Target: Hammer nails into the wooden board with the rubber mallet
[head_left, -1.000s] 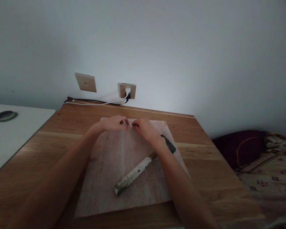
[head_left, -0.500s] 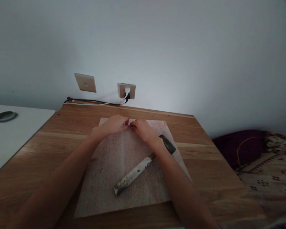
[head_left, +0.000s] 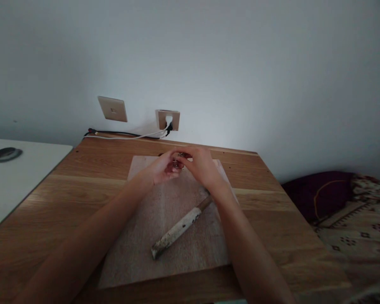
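Over the far part of a thin wooden board (head_left: 164, 202), my two hands meet. My left hand (head_left: 163, 169) is turned palm up, its fingers curled round some small, shiny metal pieces (head_left: 178, 160), too small to name surely. From the right, my right hand (head_left: 200, 164) reaches in with thumb and fingers closed at those same pieces. A hammer (head_left: 180, 226) lies slantwise on the board, its worn white handle towards me. My right wrist hides most of the hammer's head.
The board lies on a wooden table (head_left: 72, 198) against a wall. Cables (head_left: 123, 135) run along the back to a socket (head_left: 167, 120). To the left, a white surface (head_left: 28, 177) carries a grey round dish (head_left: 6, 154). Patterned fabric (head_left: 357, 240) is at the right.
My hands have lifted from the board's far part and come together slightly to the right. My left palm has turned up, showing the small metal pieces. The hammer has stayed put.
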Demonstrator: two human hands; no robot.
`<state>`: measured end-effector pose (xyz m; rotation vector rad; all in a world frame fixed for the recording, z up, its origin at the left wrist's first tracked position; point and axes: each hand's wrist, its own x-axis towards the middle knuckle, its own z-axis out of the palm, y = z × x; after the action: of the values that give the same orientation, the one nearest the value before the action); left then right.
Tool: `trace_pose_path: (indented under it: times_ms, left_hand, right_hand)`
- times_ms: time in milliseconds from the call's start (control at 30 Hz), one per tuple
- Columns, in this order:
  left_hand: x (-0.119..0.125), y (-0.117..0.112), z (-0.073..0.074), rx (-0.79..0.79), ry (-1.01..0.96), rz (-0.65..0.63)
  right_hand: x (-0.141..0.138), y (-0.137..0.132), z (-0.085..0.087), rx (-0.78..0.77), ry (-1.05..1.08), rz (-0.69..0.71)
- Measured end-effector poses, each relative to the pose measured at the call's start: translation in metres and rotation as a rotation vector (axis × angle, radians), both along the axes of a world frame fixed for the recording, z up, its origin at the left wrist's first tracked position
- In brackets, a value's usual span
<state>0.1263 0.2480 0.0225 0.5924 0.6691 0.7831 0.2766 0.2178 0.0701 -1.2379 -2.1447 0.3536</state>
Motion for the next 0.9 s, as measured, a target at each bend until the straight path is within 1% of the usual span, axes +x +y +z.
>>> trace_pose_path:
  times_ms: [67,133,200,233,267,333,400,433,467,533,600,667,767,800,900]
  left_hand:
    - [0.006,-0.002,-0.002,-0.013,-0.042,-0.032]
    - [0.008,-0.003,-0.004,0.031,-0.034,-0.056]
    - [0.008,-0.004,-0.006,0.12,0.077,-0.074]
    - [0.008,-0.004,-0.006,0.19,0.181,-0.085]
    - [0.008,-0.006,-0.007,0.292,0.311,-0.108]
    - [0.007,-0.012,-0.006,0.595,0.622,-0.199]
    - [0.007,-0.02,-0.005,0.948,0.903,-0.366]
    - [0.008,-0.025,-0.004,1.095,1.001,-0.46]
    - [0.008,-0.029,-0.003,1.209,1.067,-0.543]
    - [0.009,-0.037,0.0,1.348,1.124,-0.632]
    - [0.01,-0.043,0.004,1.42,1.151,-0.628]
    - [0.009,-0.047,0.011,1.451,1.167,-0.615]
    - [0.005,-0.052,0.027,1.463,1.162,-0.653]
    - [0.003,-0.055,0.033,1.466,1.167,-0.645]
    - [-0.004,-0.071,0.052,1.483,1.243,-0.539]
  right_hand:
    - [-0.003,-0.004,0.001,-0.027,-0.057,0.036]
    - [-0.003,-0.007,0.004,-0.048,-0.097,0.058]
    - [0.0,-0.01,0.009,-0.045,-0.104,0.059]
    - [0.002,-0.011,0.013,-0.031,-0.094,0.047]
    - [0.005,-0.013,0.017,-0.01,-0.076,0.033]
    - [0.011,-0.016,0.025,0.042,-0.035,0.002]
    - [0.017,-0.018,0.03,0.086,-0.013,-0.021]
    - [0.019,-0.018,0.032,0.098,-0.01,-0.027]
    - [0.021,-0.019,0.033,0.103,-0.01,-0.03]
    - [0.023,-0.019,0.034,0.099,-0.014,-0.03]
    - [0.023,-0.02,0.034,0.093,-0.024,-0.026]
    - [0.023,-0.022,0.036,0.098,-0.039,-0.024]
    - [0.025,-0.031,0.046,0.128,-0.044,-0.027]
    - [0.026,-0.036,0.051,0.145,-0.031,-0.03]
    - [0.034,-0.053,0.067,0.216,0.029,-0.065]
